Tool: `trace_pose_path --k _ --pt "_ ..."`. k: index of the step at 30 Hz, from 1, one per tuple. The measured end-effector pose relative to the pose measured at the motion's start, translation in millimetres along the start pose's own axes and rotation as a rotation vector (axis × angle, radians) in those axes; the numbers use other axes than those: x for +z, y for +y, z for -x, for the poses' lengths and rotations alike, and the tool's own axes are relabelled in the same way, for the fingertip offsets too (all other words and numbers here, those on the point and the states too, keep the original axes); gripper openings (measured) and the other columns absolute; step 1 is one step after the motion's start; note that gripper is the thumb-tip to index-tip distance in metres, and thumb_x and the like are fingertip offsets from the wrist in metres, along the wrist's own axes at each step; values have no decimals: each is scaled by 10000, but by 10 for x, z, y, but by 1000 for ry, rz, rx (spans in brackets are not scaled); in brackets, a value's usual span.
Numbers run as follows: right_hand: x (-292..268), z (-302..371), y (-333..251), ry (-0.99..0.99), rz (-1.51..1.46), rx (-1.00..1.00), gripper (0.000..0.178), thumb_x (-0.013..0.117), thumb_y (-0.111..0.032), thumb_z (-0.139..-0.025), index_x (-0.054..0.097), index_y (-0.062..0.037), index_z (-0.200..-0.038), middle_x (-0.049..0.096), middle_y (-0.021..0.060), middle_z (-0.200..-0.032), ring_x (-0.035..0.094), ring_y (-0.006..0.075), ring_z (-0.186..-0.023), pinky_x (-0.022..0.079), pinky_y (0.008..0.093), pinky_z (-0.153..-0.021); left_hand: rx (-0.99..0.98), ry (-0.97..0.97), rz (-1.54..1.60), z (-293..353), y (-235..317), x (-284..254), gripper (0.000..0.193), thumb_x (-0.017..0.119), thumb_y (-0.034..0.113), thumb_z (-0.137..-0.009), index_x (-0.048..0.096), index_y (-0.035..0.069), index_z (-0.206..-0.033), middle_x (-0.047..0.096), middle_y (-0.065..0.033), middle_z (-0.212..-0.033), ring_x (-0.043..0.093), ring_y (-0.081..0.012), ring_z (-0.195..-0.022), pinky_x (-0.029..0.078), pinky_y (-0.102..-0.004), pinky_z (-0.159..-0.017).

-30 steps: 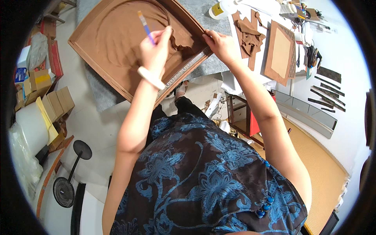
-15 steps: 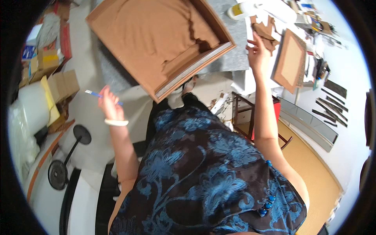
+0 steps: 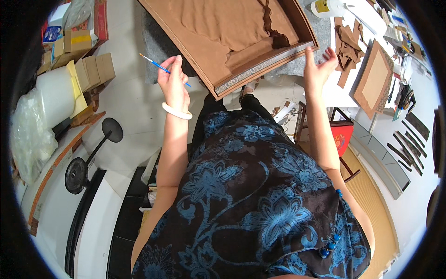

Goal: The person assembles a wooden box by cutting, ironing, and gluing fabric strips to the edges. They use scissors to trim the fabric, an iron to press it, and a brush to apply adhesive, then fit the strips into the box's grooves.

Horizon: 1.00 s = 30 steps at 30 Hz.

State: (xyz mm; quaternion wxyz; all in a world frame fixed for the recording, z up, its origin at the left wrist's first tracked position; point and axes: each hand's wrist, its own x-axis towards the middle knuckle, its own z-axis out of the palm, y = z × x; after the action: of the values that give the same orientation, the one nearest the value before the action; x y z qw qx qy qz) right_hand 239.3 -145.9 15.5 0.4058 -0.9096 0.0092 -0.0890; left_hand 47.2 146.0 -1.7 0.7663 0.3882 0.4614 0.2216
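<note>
My left hand [image 3: 173,81] is closed round a thin paintbrush with a blue handle [image 3: 154,63], its tip pointing up and to the left. Just right of that hand is a shallow brown box [image 3: 197,72], tilted on the table. Brown fabric or leather [image 3: 218,28] lies in folds inside it, with a dark wavy strip toward the right. A pale scroll pattern runs along the box's near edge. My right hand [image 3: 319,70] has its fingers apart, with the thumb beside the box's near right corner; I cannot tell whether it touches. No object shows in that hand.
Brown scraps [image 3: 348,49] lie on a white surface at the right, near a flat brown panel [image 3: 373,81]. A white bottle [image 3: 326,8] stands behind the box on grey felt [image 3: 155,49]. A red chair [image 3: 342,137] is below. Cardboard boxes [image 3: 96,69] are at left.
My right hand has left the brown scraps and come to the box's near right corner. My left hand, still holding the paintbrush, is now closer to the box. The whole view has shifted.
</note>
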Motion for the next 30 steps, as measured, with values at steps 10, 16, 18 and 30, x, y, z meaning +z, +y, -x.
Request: trace_pose_path --k 10,16,18,30 --pt "583 252 113 -218 -266 505 885 887 -235 -715 333 30 -1353 567 201 -1248 633 281 -1061 537 394 -918 203 9 -240 -875 169 292 598 799 161 -873 451 -55 -1310 659 -107 -950 551 -76 -642 383 -223 -480" --pt "558 208 93 -215 -193 464 784 819 -170 -711 361 41 -1312 635 214 -1154 649 309 -1068 510 381 -950 196 -78 -239 -888 173 292 348 711 170 -949 535 -8 -1191 667 -51 -907 597 -65 -669 399 -207 -476" --pt "512 97 197 -240 -113 375 808 816 -242 -713 365 32 -1325 663 250 -1152 663 356 -1096 500 393 -985 156 -73 -248 -777 173 270 337 711 187 -952 525 15 -1173 639 -23 -865 543 -47 -618 346 -207 -453" --pt "265 -1662 416 -752 -30 186 891 802 -257 -705 371 70 -1414 578 266 -1300 584 331 -1205 484 380 -1015 -63 -120 -186 872 -435 409 455 663 123 -981 462 36 -1380 456 63 -713 355 -10 -534 254 -203 -455"
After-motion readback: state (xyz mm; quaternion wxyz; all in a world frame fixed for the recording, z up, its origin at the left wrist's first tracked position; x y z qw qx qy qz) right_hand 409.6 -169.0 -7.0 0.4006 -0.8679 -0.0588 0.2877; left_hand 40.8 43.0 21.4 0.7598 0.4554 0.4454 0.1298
